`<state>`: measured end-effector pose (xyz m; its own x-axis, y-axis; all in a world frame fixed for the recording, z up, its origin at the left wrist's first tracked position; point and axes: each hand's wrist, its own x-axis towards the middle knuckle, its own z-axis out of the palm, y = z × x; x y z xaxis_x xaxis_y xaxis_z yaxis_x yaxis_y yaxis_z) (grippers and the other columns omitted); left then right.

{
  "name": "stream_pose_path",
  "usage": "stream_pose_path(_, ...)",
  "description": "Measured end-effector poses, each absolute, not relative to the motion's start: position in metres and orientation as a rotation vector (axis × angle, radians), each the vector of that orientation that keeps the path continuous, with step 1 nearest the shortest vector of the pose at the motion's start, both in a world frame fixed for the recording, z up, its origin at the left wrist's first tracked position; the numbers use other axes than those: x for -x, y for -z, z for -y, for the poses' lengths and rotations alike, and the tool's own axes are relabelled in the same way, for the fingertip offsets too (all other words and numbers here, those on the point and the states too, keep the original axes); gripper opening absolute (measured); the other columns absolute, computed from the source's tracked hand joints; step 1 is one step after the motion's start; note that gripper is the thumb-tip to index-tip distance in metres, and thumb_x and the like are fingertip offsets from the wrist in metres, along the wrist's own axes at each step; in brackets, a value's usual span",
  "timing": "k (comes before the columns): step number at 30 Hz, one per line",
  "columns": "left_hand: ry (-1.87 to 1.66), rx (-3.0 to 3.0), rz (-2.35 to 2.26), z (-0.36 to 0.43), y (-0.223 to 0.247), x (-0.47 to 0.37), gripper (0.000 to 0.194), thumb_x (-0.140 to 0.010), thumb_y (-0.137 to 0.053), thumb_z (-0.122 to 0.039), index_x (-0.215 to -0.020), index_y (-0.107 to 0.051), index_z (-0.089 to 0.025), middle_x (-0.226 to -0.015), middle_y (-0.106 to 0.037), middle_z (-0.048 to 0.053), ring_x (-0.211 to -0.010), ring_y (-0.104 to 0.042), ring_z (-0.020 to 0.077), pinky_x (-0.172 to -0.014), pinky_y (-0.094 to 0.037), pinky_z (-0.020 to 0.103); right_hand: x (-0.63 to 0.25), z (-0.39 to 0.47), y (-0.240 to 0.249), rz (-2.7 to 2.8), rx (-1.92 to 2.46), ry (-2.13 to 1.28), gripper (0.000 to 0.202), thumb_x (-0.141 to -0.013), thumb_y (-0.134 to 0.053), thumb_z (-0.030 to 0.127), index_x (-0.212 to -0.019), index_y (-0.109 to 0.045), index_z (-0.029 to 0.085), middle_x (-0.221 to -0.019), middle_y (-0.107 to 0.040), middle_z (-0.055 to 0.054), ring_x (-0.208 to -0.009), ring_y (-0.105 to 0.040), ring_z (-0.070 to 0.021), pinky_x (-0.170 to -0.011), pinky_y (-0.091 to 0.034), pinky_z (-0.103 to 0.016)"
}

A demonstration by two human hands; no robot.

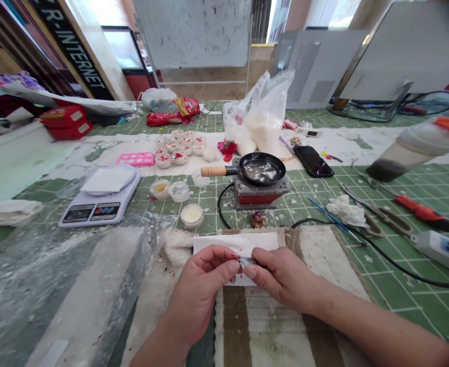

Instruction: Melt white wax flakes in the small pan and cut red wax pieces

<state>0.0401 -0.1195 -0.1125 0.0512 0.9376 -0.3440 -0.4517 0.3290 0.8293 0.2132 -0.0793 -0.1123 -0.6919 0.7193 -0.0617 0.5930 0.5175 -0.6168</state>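
Observation:
My left hand pinches a small red piece, which looks like a bit of dried petal. My right hand is closed around a small tool with a grey blade-like end; its handle is mostly hidden by the fingers. The tool's tip meets the red piece between the hands. Both hands are above a white sheet of paper, where tiny red bits lie. Under the paper is a striped beige and brown cloth. A dried flower bud sits just beyond the paper.
A small black pan with white flakes rests on a hot plate, its cord running right. A kitchen scale and small cups of wax are leftward. Scissors, a phone and a bottle lie right.

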Motion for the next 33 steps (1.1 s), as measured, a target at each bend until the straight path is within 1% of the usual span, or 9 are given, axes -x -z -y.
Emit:
stream_pose_path(3,-1.169,-0.579,-1.038,0.1195,0.1128,-0.0397,0.010,-0.065,-0.072,-0.018,-0.073,-0.067,-0.018,-0.068,-0.064,-0.003,-0.064,-0.052,0.0062,-0.063,-0.040,0.017,-0.2136,0.0788,0.1125,2.546,1.128,-0.923,0.039,-0.090,-0.028,0.048,-0.072,-0.046,0.018,-0.057,-0.043,0.003,-0.050,-0.038,-0.0074,-0.048,-0.021,-0.021)
stream_pose_path(7,-1.162,-0.585,-1.069,0.1198,0.1132,-0.0389,0.012,-0.063,-0.074,-0.018,-0.073,-0.068,-0.018,-0.073,-0.067,-0.002,-0.069,-0.057,0.0082,-0.067,-0.043,0.018,-0.2134,0.0774,0.1126,2.530,1.148,-0.929,0.039,-0.088,-0.031,0.050,-0.070,-0.043,0.018,-0.055,-0.041,0.004,-0.049,-0.036,-0.0073,-0.047,-0.020,-0.021)
stream_pose_path(11,-1.172,-0.651,-1.134,0.1210,0.1145,-0.0386,0.012,-0.063,-0.074,-0.019,-0.074,-0.070,-0.019,-0.075,-0.069,-0.002,-0.072,-0.059,0.0096,-0.069,-0.044,0.019,-0.2135,0.0772,0.1112,2.567,1.149,-0.928,0.039,-0.089,-0.030,0.050,-0.072,-0.046,0.018,-0.057,-0.044,0.003,-0.050,-0.039,-0.0079,-0.047,-0.021,-0.021)
stream_pose_path(20,-1.183,-0.729,-1.209,0.1201,0.1156,-0.0389,0.011,-0.064,-0.073,-0.021,-0.075,-0.071,-0.021,-0.077,-0.070,-0.002,-0.074,-0.060,0.0105,-0.072,-0.045,0.020,-0.2129,0.0772,0.1114,2.569,1.163,-0.904,0.040,-0.090,-0.028,0.048,-0.074,-0.049,0.018,-0.058,-0.047,0.002,-0.051,-0.040,-0.0080,-0.048,-0.022,-0.021)
stream_pose_path(24,-1.172,-0.751,-1.212,0.1206,0.1158,-0.0387,0.011,-0.066,-0.072,-0.022,-0.077,-0.071,-0.022,-0.079,-0.071,-0.002,-0.077,-0.060,0.0115,-0.074,-0.046,0.021,-0.2126,0.0761,0.1125,2.565,1.167,-0.901,0.040,-0.089,-0.030,0.050,-0.073,-0.047,0.018,-0.056,-0.045,0.003,-0.049,-0.038,-0.0076,-0.047,-0.020,-0.021)
stream_pose_path(33,-1.169,-0.778,-1.264,0.1199,0.1149,-0.0394,0.012,-0.065,-0.073,-0.023,-0.076,-0.072,-0.022,-0.079,-0.071,-0.002,-0.076,-0.061,0.0115,-0.073,-0.046,0.020,-0.2138,0.0780,0.1116,2.589,1.192,-0.818,0.041,-0.090,-0.028,0.049,-0.072,-0.047,0.018,-0.055,-0.046,0.003,-0.048,-0.038,-0.0077,-0.047,-0.018,-0.022)
